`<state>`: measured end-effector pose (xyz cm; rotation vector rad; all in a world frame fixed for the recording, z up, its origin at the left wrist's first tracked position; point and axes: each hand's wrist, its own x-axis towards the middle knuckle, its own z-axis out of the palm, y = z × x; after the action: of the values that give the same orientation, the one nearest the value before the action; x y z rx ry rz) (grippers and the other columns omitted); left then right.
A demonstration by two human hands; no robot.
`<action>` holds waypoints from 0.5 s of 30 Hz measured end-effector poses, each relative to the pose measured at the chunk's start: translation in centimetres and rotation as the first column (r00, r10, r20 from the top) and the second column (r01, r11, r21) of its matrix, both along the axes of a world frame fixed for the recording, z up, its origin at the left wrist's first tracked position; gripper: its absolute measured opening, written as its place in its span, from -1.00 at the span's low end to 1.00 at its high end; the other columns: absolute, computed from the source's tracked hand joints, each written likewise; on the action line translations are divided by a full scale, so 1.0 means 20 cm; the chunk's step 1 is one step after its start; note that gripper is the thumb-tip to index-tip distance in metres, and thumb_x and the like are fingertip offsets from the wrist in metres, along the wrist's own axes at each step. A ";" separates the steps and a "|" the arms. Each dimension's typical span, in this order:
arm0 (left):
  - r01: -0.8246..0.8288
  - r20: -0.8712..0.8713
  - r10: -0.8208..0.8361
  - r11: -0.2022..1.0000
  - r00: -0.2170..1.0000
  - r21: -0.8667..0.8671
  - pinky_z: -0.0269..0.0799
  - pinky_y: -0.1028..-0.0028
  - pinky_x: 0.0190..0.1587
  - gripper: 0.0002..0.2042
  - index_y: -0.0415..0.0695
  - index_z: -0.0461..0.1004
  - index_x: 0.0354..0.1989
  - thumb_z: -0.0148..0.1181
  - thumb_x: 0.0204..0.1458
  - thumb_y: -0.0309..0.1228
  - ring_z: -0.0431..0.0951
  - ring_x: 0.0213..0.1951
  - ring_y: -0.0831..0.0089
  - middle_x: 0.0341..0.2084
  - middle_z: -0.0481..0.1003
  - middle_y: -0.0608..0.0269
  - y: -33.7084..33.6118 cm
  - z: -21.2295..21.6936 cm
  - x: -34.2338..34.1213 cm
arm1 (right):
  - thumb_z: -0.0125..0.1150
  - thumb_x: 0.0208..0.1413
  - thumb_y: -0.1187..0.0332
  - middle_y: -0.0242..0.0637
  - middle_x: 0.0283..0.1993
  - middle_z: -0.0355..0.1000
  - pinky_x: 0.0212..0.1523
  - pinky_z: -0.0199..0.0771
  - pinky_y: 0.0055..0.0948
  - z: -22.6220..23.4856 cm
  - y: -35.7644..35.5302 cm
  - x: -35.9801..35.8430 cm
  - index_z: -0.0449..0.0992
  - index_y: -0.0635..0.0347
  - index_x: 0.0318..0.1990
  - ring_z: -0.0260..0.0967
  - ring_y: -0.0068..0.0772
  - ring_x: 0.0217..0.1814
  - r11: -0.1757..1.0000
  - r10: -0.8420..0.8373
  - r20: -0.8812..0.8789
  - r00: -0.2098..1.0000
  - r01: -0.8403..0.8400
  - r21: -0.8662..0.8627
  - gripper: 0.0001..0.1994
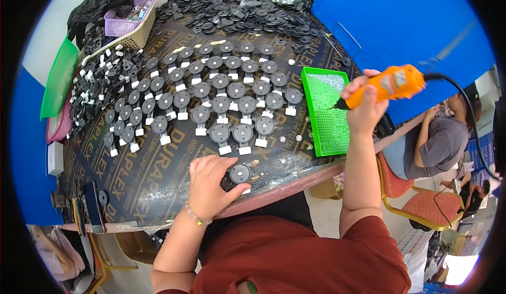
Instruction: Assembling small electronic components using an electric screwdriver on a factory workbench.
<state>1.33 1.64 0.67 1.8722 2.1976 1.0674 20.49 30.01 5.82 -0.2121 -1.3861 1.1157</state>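
Note:
My left hand (208,184) rests on the near edge of the table, its thumb and forefinger around a black disc part (240,173) with a white end. In my right hand (363,107) is an orange electric screwdriver (392,87), its black tip pointing left over a green perforated tray (316,130). Small shiny pieces lie in that tray, too small to make out. Beyond my left hand, several more black disc parts with white ends (220,133) stand in curved rows.
Loose black discs (226,9) are heaped at the back. Black and white pieces (105,78) pile up at left beside a purple basket (124,26) and a green basket (59,78). A cable (469,99) trails from the screwdriver. Another person (440,136) sits at right.

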 end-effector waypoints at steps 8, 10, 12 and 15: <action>0.025 0.029 -0.027 0.999 0.999 0.037 0.21 0.25 -0.01 -0.53 -0.09 0.50 -0.18 0.46 -0.30 -0.19 0.45 -0.14 0.23 -0.28 0.51 0.26 -0.01 -0.04 -0.02 | 0.42 -0.04 0.10 -0.26 -0.45 0.39 -0.51 0.39 -0.47 0.00 -0.60 -0.29 0.25 0.14 0.04 0.36 -0.45 -0.52 0.751 0.657 -0.048 0.752 -0.659 -0.052 -0.41; 0.026 0.034 -0.027 0.999 0.999 0.029 0.21 0.25 -0.01 -0.53 -0.09 0.50 -0.18 0.46 -0.30 -0.19 0.45 -0.14 0.24 -0.28 0.51 0.26 -0.01 -0.05 -0.02 | 0.47 -0.09 0.19 -0.27 -0.42 0.42 -0.47 0.36 -0.52 -0.03 -0.66 -0.36 0.28 0.16 0.03 0.36 -0.49 -0.47 0.689 0.724 0.049 0.688 -0.725 0.003 -0.41; 0.038 0.040 -0.039 0.999 0.998 0.032 0.21 0.26 -0.03 -0.56 -0.08 0.50 -0.23 0.46 -0.31 -0.20 0.45 -0.16 0.24 -0.31 0.50 0.27 -0.02 -0.03 -0.02 | 0.48 -0.10 0.22 -0.28 -0.43 0.41 -0.46 0.30 -0.57 -0.05 -0.71 -0.41 0.30 0.18 0.03 0.34 -0.54 -0.45 0.630 0.776 0.034 0.630 -0.772 -0.079 -0.42; 0.023 0.063 -0.026 0.999 0.998 0.048 0.21 0.25 -0.04 -0.59 -0.08 0.48 -0.29 0.46 -0.32 -0.20 0.45 -0.17 0.23 -0.33 0.50 0.27 -0.01 -0.05 -0.02 | 0.51 -0.13 0.28 -0.35 -0.44 0.37 -0.46 0.27 -0.59 -0.10 -0.74 -0.47 0.32 0.22 0.05 0.30 -0.60 -0.46 0.601 0.797 0.012 0.603 -0.793 -0.100 -0.40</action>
<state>1.01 1.51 -0.42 1.8516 2.1272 1.1683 11.05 15.27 3.73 0.3837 -1.5174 1.9309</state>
